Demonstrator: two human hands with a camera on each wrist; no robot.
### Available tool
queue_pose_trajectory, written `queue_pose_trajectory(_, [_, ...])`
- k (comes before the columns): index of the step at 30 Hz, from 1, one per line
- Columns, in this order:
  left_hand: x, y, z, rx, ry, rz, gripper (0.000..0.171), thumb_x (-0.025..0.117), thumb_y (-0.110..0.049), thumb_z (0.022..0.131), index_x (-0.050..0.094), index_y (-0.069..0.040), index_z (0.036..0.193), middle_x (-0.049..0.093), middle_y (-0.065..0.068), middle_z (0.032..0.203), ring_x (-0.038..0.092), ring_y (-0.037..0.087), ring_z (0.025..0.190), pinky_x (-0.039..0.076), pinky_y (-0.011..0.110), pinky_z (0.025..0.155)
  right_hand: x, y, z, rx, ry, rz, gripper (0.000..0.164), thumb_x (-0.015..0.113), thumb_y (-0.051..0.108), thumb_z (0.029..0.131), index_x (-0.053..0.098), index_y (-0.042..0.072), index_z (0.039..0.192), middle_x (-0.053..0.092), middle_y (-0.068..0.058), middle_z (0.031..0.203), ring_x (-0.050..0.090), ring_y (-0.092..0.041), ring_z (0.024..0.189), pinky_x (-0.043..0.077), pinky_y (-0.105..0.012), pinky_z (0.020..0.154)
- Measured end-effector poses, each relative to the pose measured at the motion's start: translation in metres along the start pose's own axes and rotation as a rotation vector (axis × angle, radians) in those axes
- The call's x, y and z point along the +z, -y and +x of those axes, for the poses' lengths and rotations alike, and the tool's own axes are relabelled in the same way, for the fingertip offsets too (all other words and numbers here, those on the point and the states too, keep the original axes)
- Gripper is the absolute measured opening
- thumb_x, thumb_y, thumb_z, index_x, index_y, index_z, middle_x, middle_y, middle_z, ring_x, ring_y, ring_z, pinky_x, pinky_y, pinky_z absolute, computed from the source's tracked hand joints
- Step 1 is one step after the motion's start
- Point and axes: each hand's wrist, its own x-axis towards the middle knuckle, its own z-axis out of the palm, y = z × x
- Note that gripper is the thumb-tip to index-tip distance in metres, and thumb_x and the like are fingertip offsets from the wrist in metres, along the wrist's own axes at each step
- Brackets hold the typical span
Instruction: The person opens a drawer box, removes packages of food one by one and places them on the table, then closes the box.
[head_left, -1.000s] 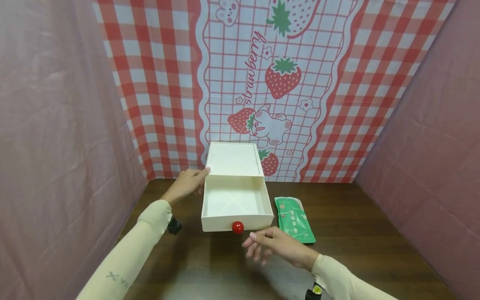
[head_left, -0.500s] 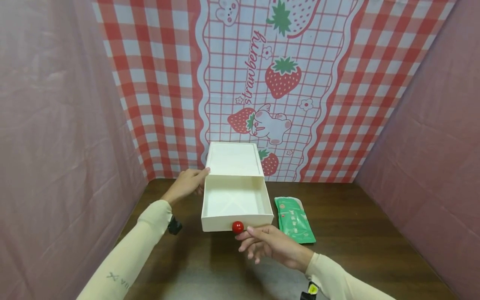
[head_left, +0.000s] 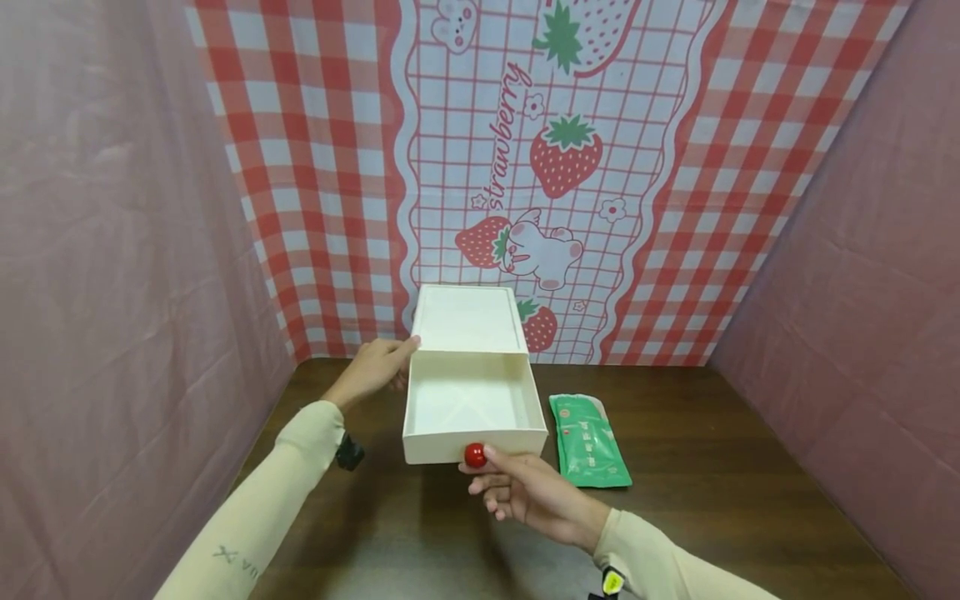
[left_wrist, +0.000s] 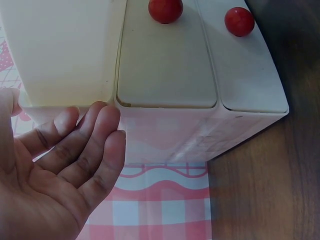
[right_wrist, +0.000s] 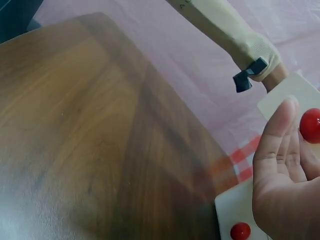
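A white mini drawer cabinet (head_left: pixel 468 317) stands at the back of the table, its top drawer (head_left: pixel 472 400) pulled out with nothing inside. My left hand (head_left: pixel 372 367) rests against the cabinet's left side, thumb at the top front corner. In the left wrist view the fingers of the left hand (left_wrist: pixel 75 170) lie nearly straight along the cabinet's side. My right hand (head_left: pixel 536 496) pinches the drawer's red round knob (head_left: pixel 475 455) between thumb and index finger, the other fingers loosely curled below. In the right wrist view, the knob (right_wrist: pixel 311 125) sits beside the thumb.
A green packet (head_left: pixel 591 442) lies flat on the brown wooden table (head_left: pixel 697 467), right of the drawer. Two lower drawers with red knobs (left_wrist: pixel 239 21) show in the left wrist view. A strawberry-print cloth (head_left: pixel 480 167) hangs behind; pink curtains (head_left: pixel 127 250) flank both sides.
My right hand has moved left to the red knob, and its thumb and index finger now pinch it. The left hand, drawer and green packet have stayed in place.
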Motion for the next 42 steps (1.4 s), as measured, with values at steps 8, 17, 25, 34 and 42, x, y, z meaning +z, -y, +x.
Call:
queue_pose_trajectory(8, [-0.001, -0.002, -0.001, -0.004, 0.001, -0.004, 0.065, 0.044, -0.059, 0.106, 0.071, -0.004, 0.083, 0.07, 0.01, 0.072, 0.069, 0.03, 0.068, 0.056, 0.034, 0.062, 0.005, -0.002, 0.005, -0.021, -0.041, 0.037, 0.05, 0.052, 0.038, 0.109, 0.065, -0.005, 0.13, 0.072, -0.001, 0.092, 0.059, -0.007, 0.065, 0.047, -0.017, 0.059])
queue_pose_trajectory(17, [0.0, -0.001, 0.0, -0.005, 0.011, 0.0, 0.065, 0.044, -0.06, 0.105, 0.072, -0.005, 0.086, 0.071, 0.015, 0.075, 0.069, 0.029, 0.067, 0.056, 0.034, 0.063, 0.01, -0.004, 0.011, -0.057, -0.062, 0.091, 0.049, 0.053, 0.038, 0.108, 0.066, -0.005, 0.129, 0.071, 0.0, 0.089, 0.057, -0.005, 0.068, 0.045, -0.017, 0.061])
queue_pose_trajectory(25, [0.001, 0.0, 0.002, -0.008, 0.02, -0.01, 0.064, 0.045, -0.059, 0.105, 0.074, -0.004, 0.093, 0.071, 0.009, 0.076, 0.071, 0.035, 0.073, 0.056, 0.034, 0.064, 0.01, 0.002, 0.019, -0.095, -0.092, 0.107, 0.049, 0.055, 0.037, 0.108, 0.065, -0.007, 0.128, 0.07, -0.001, 0.088, 0.058, -0.005, 0.069, 0.047, -0.016, 0.062])
queue_pose_trajectory(34, [-0.002, 0.0, 0.002, -0.013, 0.042, -0.031, 0.065, 0.046, -0.061, 0.104, 0.074, -0.003, 0.091, 0.071, 0.007, 0.073, 0.069, 0.023, 0.065, 0.058, 0.034, 0.063, 0.004, 0.007, 0.029, -0.113, -0.127, 0.104, 0.051, 0.056, 0.037, 0.107, 0.065, -0.009, 0.127, 0.07, 0.0, 0.086, 0.058, -0.004, 0.068, 0.048, -0.015, 0.061])
queue_pose_trajectory(42, [-0.003, 0.001, 0.001, -0.012, 0.042, -0.039, 0.065, 0.046, -0.06, 0.105, 0.073, -0.003, 0.087, 0.07, 0.008, 0.071, 0.07, 0.028, 0.066, 0.058, 0.034, 0.062, 0.001, 0.013, 0.039, -0.107, -0.151, 0.112, 0.058, 0.057, 0.038, 0.107, 0.059, -0.015, 0.131, 0.071, -0.002, 0.087, 0.058, -0.006, 0.067, 0.049, -0.016, 0.062])
